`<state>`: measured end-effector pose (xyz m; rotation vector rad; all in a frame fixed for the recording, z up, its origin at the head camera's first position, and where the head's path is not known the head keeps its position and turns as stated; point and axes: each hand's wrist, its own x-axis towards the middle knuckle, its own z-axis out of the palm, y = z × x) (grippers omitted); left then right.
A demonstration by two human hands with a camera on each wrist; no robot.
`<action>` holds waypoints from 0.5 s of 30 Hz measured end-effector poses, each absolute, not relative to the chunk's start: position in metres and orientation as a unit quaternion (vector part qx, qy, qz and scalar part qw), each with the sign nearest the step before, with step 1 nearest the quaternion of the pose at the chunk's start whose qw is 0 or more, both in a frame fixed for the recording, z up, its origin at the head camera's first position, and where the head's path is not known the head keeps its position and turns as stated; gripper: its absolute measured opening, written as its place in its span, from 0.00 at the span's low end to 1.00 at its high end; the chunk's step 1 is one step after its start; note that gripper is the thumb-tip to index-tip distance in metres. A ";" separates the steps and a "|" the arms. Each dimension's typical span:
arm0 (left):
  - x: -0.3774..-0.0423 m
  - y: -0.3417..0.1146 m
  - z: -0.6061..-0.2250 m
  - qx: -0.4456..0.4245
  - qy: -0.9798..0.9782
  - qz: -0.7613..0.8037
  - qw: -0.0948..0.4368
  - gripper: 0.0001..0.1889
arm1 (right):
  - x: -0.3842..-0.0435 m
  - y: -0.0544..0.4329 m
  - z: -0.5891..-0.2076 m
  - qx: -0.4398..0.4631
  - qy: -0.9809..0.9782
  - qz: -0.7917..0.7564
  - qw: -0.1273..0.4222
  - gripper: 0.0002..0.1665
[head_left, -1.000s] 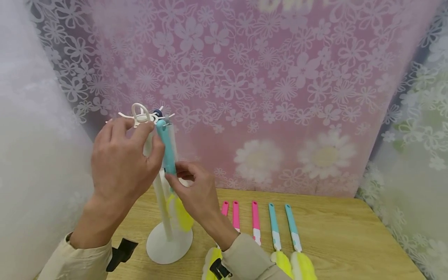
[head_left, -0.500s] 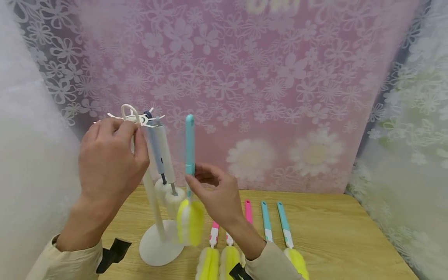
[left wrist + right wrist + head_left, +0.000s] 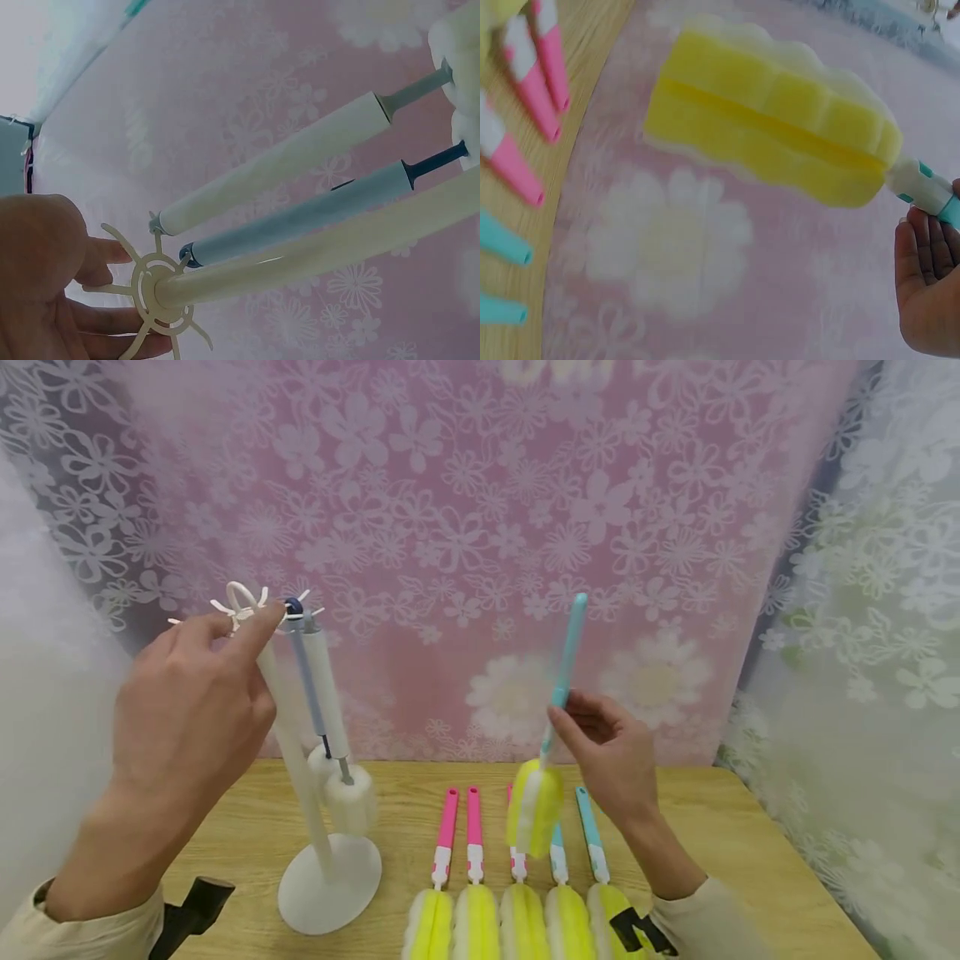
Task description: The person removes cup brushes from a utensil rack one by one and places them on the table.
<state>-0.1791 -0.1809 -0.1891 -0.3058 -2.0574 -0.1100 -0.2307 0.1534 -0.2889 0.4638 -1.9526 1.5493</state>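
Observation:
My right hand [image 3: 618, 760] pinches a bottle brush [image 3: 536, 810] by its turquoise handle, up off the table with its yellow and white sponge head hanging down. In the right wrist view, this sponge head [image 3: 772, 120] fills the middle, apart from anything else. My left hand [image 3: 195, 702] holds the top of a white hook rack [image 3: 296, 768], its fingers among the hooks. The left wrist view shows a hook [image 3: 112, 288] between those fingers. Two other brushes, one with a white handle [image 3: 327, 693] and one with a blue-grey handle [image 3: 300, 214], hang from the rack.
Several sponge brushes lie in a row on the wooden table [image 3: 697, 852], some with pink handles [image 3: 447, 818], others turquoise [image 3: 591, 827]. The rack's round white base [image 3: 330, 893] stands left of them. A floral curtain [image 3: 420, 552] rises behind the table.
The turquoise brush has come away from the rack and travelled right in my right hand, now over the row. My left hand stays at the rack's top; the view has shifted rightward.

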 end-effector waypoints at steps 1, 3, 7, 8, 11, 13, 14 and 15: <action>-0.180 -0.181 -0.189 -0.131 -0.850 -0.037 0.509 0.27 | -0.231 0.164 -0.290 0.166 -0.741 0.574 0.306 0.14; -0.180 -0.183 -0.190 -0.139 -0.847 -0.028 0.513 0.27 | -0.231 0.187 -0.293 0.142 -0.759 0.550 0.320 0.15; -0.181 -0.186 -0.190 -0.161 -0.832 -0.023 0.530 0.24 | -0.229 0.231 -0.301 0.083 -0.800 0.499 0.321 0.19; -0.182 -0.187 -0.190 -0.163 -0.829 -0.027 0.535 0.23 | -0.229 0.242 -0.304 0.071 -0.811 0.485 0.319 0.19; -0.181 -0.188 -0.189 -0.161 -0.823 -0.040 0.544 0.21 | -0.229 0.269 -0.314 0.040 -0.848 0.440 0.294 0.22; -0.181 -0.186 -0.189 -0.153 -0.821 -0.050 0.548 0.23 | -0.229 0.284 -0.322 0.025 -0.869 0.414 0.270 0.23; -0.182 -0.184 -0.189 -0.150 -0.818 -0.055 0.553 0.24 | -0.229 0.291 -0.327 0.014 -0.878 0.406 0.253 0.25; -0.183 -0.183 -0.189 -0.146 -0.818 -0.058 0.554 0.25 | -0.228 0.296 -0.332 0.005 -0.887 0.400 0.232 0.27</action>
